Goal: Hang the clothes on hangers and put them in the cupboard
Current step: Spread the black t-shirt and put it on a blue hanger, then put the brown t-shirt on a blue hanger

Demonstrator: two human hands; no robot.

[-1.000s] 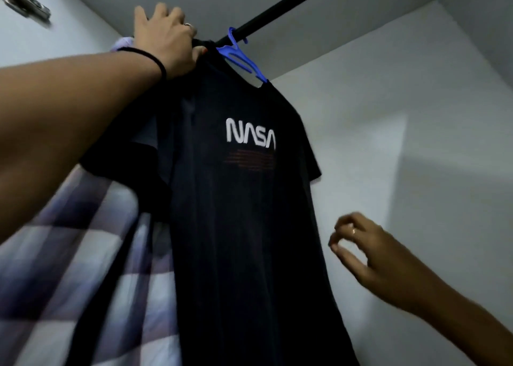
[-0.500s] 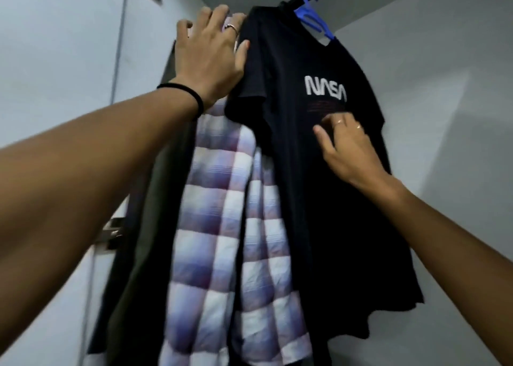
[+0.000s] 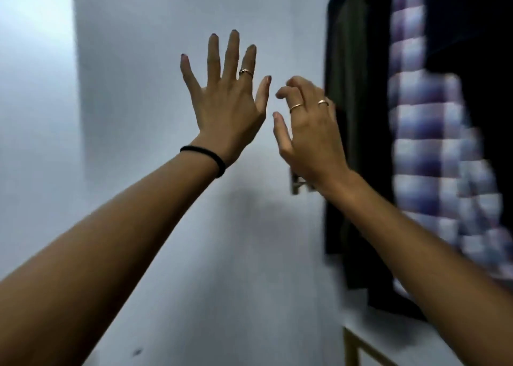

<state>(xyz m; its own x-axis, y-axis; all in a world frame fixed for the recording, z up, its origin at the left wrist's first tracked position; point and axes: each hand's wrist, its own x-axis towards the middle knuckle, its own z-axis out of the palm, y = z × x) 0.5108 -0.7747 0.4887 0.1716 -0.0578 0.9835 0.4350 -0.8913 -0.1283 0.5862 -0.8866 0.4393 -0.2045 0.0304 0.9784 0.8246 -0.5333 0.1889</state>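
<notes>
Both hands off clothes now: left hand (image 3: pixel 226 99) spread flat, right hand (image 3: pixel 311 132) loosely curled, both empty. Checked shirt (image 3: pixel 427 149) hangs in cupboard; that one looks done.

Dim, cool, bluish light — brightest in a pale patch (image 3: pixel 33 60) at the upper left of the frame, fading to grey towards the centre. Motion blur smears the right side: the checked shirt (image 3: pixel 433 149) breaks into soft blocks, and the dark clothes (image 3: pixel 358 115) lose all detail. The left hand (image 3: pixel 227 99) is fairly sharp — the right hand (image 3: pixel 313 132) slightly softer.
</notes>
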